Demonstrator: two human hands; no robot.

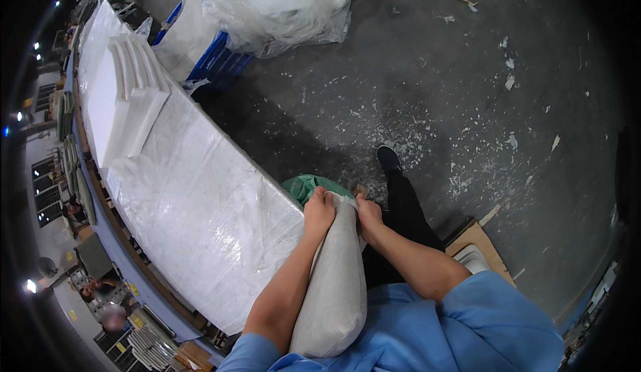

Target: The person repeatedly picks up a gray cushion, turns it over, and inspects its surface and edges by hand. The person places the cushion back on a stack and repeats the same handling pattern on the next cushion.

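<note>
Soft, probably light sack [332, 285] at the bench [200, 218] edge; left hand [318, 212] and right hand [368, 216] clench its top.

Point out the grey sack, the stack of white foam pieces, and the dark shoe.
grey sack [334, 292], head view, on its woven middle.
stack of white foam pieces [137, 81], head view, on the top piece.
dark shoe [388, 158], head view, on its upper.
</note>
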